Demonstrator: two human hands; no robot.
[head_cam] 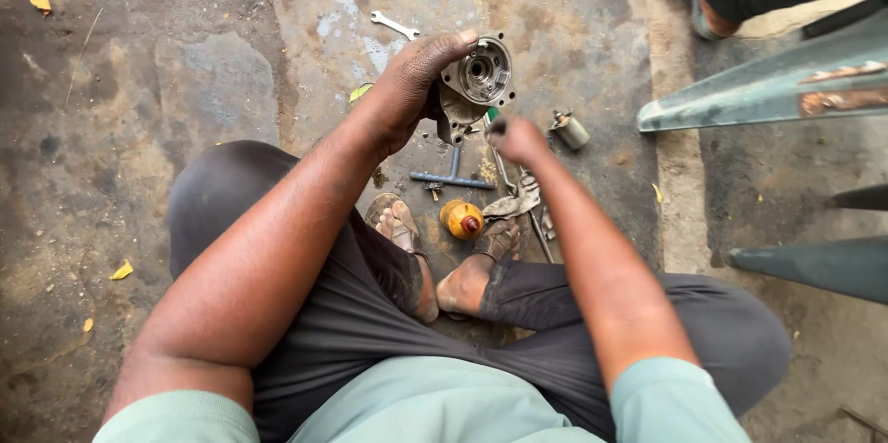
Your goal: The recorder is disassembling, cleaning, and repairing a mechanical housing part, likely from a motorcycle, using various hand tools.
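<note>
Upper centre of the frame: the left hand grips a round grey metal housing above the concrete floor. Just beside it, the right hand pinches a small green-handled tool.

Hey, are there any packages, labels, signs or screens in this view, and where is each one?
None in view: no package, label, sign or screen.
The left hand holds a bare grey metal housing; the right hand is closed just below it.
A small yellow container lies on the concrete floor between the feet; no label shows on it.
</note>
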